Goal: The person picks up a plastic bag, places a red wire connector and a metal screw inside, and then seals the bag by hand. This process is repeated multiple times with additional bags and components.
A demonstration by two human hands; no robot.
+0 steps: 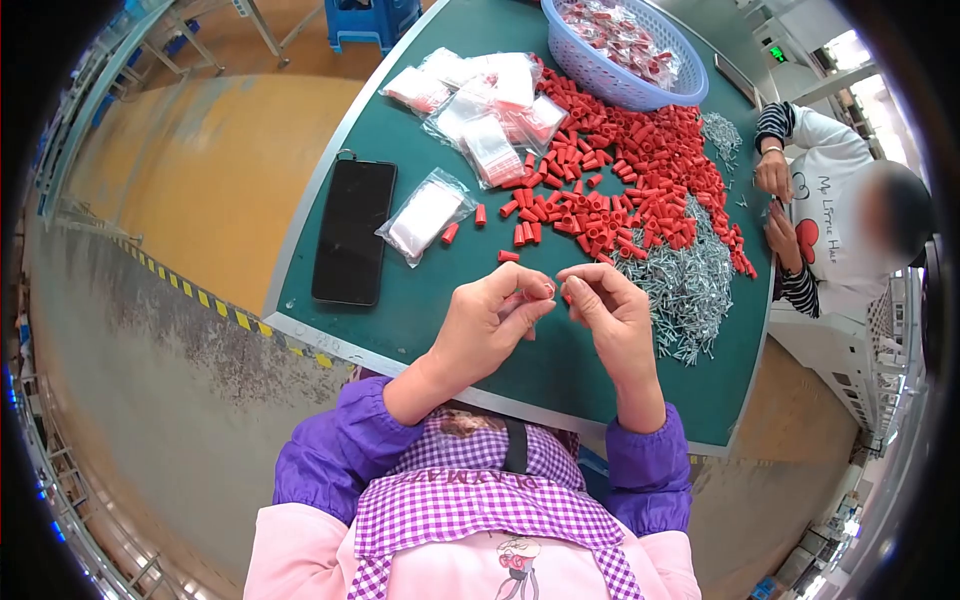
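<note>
My left hand (490, 315) is closed around small red pieces near the table's front edge. Close to its fingertips, my right hand (608, 308) pinches a small red piece, mostly hidden by the fingers. Beyond both hands spreads a large pile of red caps (640, 150), a few lying loose at its near side. A heap of silvery screws (690, 290) lies just right of my right hand. Left of the caps are stacked clear bags with white contents (490, 145), and one more white-filled bag (425, 217) lies nearer to me.
A black phone (354, 232) lies on the green table (330, 335) at the left. A blue basket (620, 60) of bagged red pieces stands at the back, beside a smaller screw pile (720, 135). A co-worker (835, 200) sits at the right edge, hands over the table.
</note>
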